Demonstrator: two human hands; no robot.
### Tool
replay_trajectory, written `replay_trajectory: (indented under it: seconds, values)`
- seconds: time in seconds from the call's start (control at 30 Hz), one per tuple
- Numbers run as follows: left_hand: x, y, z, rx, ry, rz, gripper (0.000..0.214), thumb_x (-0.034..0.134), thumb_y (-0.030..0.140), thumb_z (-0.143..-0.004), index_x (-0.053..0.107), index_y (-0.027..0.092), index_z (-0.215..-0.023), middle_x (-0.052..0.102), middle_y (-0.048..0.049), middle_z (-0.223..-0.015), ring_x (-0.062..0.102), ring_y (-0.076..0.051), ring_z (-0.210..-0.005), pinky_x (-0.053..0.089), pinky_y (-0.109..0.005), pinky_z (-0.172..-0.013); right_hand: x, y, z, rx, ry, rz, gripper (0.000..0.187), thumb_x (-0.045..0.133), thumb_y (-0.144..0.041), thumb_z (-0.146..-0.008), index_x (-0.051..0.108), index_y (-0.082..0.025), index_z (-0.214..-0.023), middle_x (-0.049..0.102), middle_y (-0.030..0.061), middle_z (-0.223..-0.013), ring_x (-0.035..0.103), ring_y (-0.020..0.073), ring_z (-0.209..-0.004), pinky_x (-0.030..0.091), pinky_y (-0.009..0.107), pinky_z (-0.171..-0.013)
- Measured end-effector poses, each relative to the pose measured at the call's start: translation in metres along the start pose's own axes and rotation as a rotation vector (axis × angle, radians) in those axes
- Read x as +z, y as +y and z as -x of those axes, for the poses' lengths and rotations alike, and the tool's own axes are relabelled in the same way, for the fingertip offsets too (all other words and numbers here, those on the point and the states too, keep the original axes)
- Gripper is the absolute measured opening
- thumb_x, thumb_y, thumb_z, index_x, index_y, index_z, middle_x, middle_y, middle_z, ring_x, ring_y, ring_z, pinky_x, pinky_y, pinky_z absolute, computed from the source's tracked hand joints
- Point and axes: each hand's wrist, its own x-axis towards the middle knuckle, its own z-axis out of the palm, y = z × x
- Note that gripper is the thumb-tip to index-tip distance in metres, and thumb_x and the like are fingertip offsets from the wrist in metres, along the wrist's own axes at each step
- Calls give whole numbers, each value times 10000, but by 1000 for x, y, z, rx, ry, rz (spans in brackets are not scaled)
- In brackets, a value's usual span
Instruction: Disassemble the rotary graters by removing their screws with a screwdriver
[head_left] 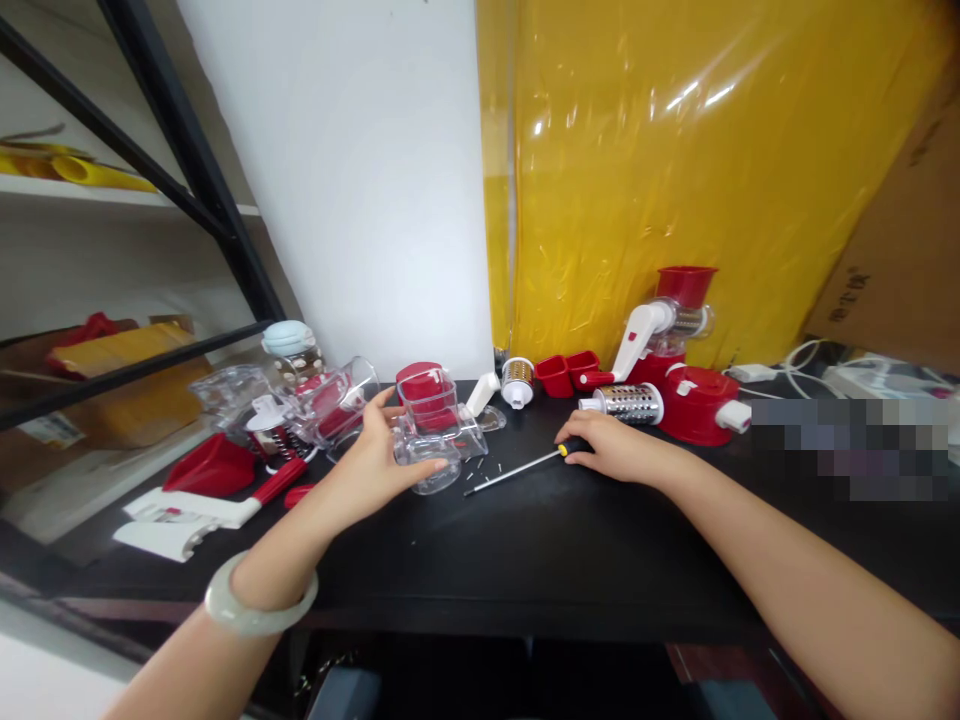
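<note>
My left hand [379,455] is wrapped around a clear plastic grater housing [439,443], its thumb in front and its fingers at the left side. A red part [426,395] shows through the top of this housing. My right hand [611,445] grips the dark handle of a screwdriver [517,472], whose shaft lies low over the black table, pointing left. By the shaft are several small screws [481,471]. A perforated metal drum [634,404] sits just behind my right hand.
An assembled red grater [686,350] with a white crank stands at the back right. Red cups [568,374] and another drum [517,382] line the wall. On the left lie a white crank arm [195,507], a red scoop [214,466] and clear parts. Cables [802,370] run at right.
</note>
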Motion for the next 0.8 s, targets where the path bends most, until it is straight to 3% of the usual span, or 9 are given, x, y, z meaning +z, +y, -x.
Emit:
replay_trajectory:
  seconds: [0.1, 0.23, 0.43, 0.53, 0.63, 0.73, 0.8]
  values:
    - [8, 5, -5, 9, -47, -12, 1046, 877, 446, -596, 289, 196, -1424, 630, -174, -1292, 608, -352, -1237, 423, -542, -1097, -1, 1, 0, -3, -3, 7, 196, 686, -236, -854, 701, -212, -1048, 658, 100, -1068, 619, 260, -1034, 463, 411, -946]
    - [12, 7, -6, -28, -3, -62, 803, 888, 462, -543, 513, 208, -1206, 691, -133, -1163, 660, -368, -1126, 474, -537, -1034, -1, 2, 0, -3, -5, -5, 178, 692, -234, -850, 697, -220, -1028, 645, 96, -1060, 611, 263, -1023, 459, 416, -938]
    - [-2, 21, -19, -64, 31, -75, 708, 907, 501, -506, 581, 199, -1056, 704, -116, -1123, 680, -343, -1048, 505, -522, -983, -3, 1, 2, 3, -2, -57, 103, 662, -210, -849, 661, -220, -952, 651, 90, -1021, 608, 267, -990, 450, 425, -916]
    - [-14, 45, -43, -72, 83, 72, 729, 933, 428, -491, 599, 195, -1095, 720, -95, -1058, 695, -320, -1010, 543, -471, -927, -15, -1, 6, 5, 20, -100, 59, 578, -236, -903, 600, -223, -956, 664, 74, -998, 619, 242, -950, 465, 392, -883]
    - [-14, 64, -68, -92, 109, 405, 636, 921, 375, -520, 609, 190, -1043, 713, -72, -1009, 705, -271, -945, 584, -374, -799, -29, -2, 10, 18, 86, -126, 100, 500, -301, -951, 531, -236, -1022, 661, 60, -1014, 629, 222, -926, 482, 370, -851]
    - [0, 65, -80, -69, 227, 775, 535, 872, 357, -584, 589, 201, -1011, 694, -42, -1004, 702, -241, -904, 594, -319, -666, -35, -4, 11, 26, 188, -133, 121, 424, -355, -987, 468, -245, -1011, 647, 46, -955, 637, 211, -887, 497, 360, -821]
    - [12, 58, -79, -88, 235, 955, 434, 820, 393, -657, 598, 196, -974, 695, -30, -954, 706, -221, -853, 597, -306, -641, -33, -7, 11, 32, 278, -199, 161, 381, -397, -1007, 449, -251, -1016, 632, 17, -848, 645, 192, -793, 511, 339, -769]
